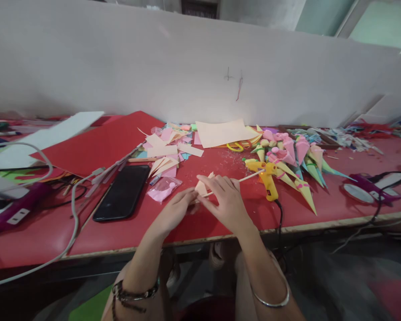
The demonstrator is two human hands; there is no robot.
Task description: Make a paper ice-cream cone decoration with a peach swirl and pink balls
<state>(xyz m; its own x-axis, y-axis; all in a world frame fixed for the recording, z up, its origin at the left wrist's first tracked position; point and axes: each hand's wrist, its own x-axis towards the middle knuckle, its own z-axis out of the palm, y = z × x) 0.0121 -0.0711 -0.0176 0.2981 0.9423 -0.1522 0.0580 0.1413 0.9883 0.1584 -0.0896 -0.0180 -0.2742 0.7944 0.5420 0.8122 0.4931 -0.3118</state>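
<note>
Just above the red tabletop my two hands meet at a small cream paper piece [201, 186]. My left hand [178, 207] has its fingers closed on the paper's left edge. Fingers of my right hand [225, 200] are bent over the same paper and a thin pale stick [251, 176], which slants up to the right. The stick's far end reaches the yellow glue gun [269, 180] lying on the table. Part of the paper and the stick's middle are hidden under my right fingers.
Left of my hands lie a black phone [122, 192], a small plastic bag [163, 189] and paper scraps [160, 147]. Paper cones [302, 151] are piled at right, near yellow-handled scissors [234, 147]. White cables [74, 209] cross the left side; a white partition [153, 67] stands behind.
</note>
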